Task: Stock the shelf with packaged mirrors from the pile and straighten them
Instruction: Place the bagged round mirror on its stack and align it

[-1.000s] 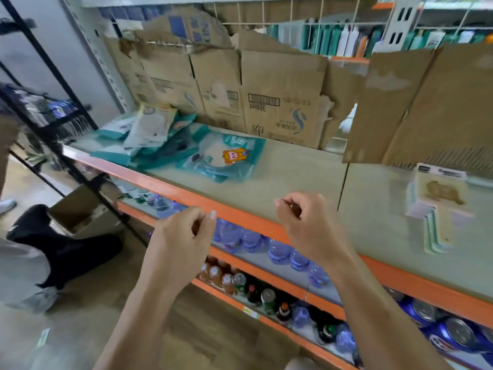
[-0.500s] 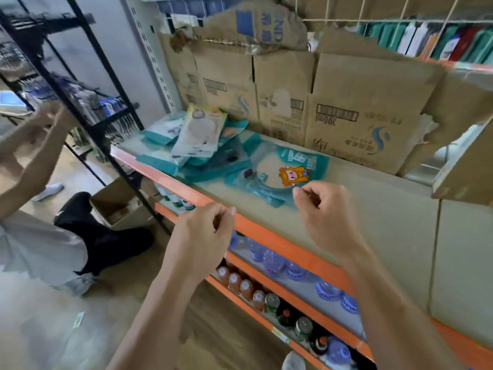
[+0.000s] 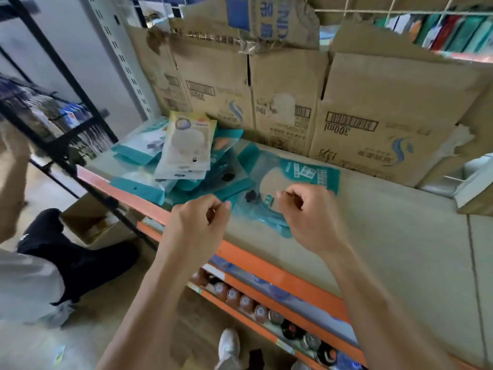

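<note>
Cardboard, bottles and a neighbour by the racking

Torn brown cardboard sheets [image 3: 373, 108], printed "300ml" upside down, stand along the back edge of the shelf [image 3: 386, 231]. A wire grid [image 3: 386, 9] runs above them, with green and red packs [image 3: 453, 30] behind it at the upper right. Capped bottles [image 3: 240, 300] line the lower tiers. At the left are a black rack [image 3: 66, 76], an open carton [image 3: 88, 222] on the floor and a crouching person [image 3: 66, 263] in dark trousers.

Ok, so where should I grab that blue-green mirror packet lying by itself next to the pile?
Probably its near edge, coming from the front. The packet lies flat and thin on the shelf, boxes stand behind it, and the pile crowds its left side, so pinch the edge facing you.
</note>
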